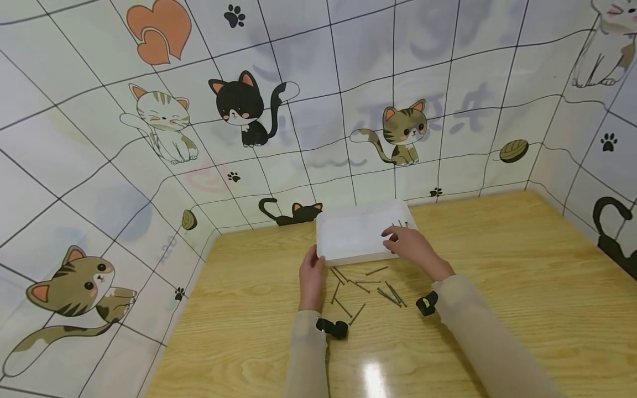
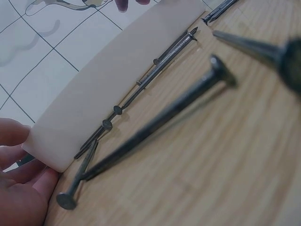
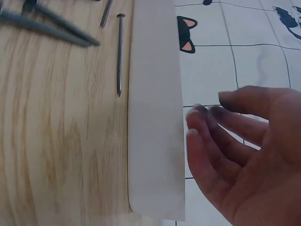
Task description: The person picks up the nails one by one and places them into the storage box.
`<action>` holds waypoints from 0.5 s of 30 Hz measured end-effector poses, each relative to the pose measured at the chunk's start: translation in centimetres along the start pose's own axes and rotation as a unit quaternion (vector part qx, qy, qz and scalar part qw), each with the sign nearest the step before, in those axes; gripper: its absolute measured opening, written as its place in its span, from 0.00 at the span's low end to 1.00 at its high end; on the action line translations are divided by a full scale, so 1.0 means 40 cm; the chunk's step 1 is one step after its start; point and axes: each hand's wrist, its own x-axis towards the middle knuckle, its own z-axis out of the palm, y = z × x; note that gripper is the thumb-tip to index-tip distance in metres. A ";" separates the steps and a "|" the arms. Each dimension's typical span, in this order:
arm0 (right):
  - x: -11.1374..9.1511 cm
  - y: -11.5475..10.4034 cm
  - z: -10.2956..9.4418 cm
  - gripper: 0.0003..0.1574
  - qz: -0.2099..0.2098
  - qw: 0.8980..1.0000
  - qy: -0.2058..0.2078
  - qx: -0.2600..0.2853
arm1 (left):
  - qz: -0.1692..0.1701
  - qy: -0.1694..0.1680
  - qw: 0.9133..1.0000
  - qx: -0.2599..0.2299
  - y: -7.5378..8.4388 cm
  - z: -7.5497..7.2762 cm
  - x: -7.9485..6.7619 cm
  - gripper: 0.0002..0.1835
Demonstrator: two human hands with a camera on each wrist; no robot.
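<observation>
A shallow white plastic tray [image 1: 355, 221] stands at the back of the wooden table. My left hand [image 1: 311, 279] holds its front left corner; the left wrist view shows that hand [image 2: 21, 183] with thumb and fingers around the end of the wall. Over the tray's right part is my right hand [image 1: 410, 246], fingers loosely curved. In the right wrist view a gap shows between thumb and fingertips of this hand [image 3: 249, 150], with nothing in it. A few nails [image 1: 406, 224] lie inside the tray by its right wall, partly hidden behind the right hand.
Several loose steel nails [image 1: 357, 314] are scattered on the table [image 1: 239, 309] in front of the tray, some crossing each other. One nail [image 3: 120, 56] lies close along the tray's front wall. A wall covering [image 1: 318, 127] with cat drawings rises behind the table and at both sides.
</observation>
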 end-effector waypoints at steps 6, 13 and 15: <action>-0.024 -0.001 0.013 0.19 -0.004 0.997 -0.056 0.058 | 0.002 -0.003 1.000 -0.001 -0.002 0.001 -0.003 0.24; -0.045 -0.003 0.024 0.19 -0.013 0.990 -0.119 0.075 | -0.004 -0.001 1.000 -0.002 -0.003 0.000 0.000 0.24; -0.051 -0.003 0.028 0.18 -0.010 0.989 -0.129 0.075 | -0.005 0.001 1.000 0.002 -0.002 -0.001 0.000 0.24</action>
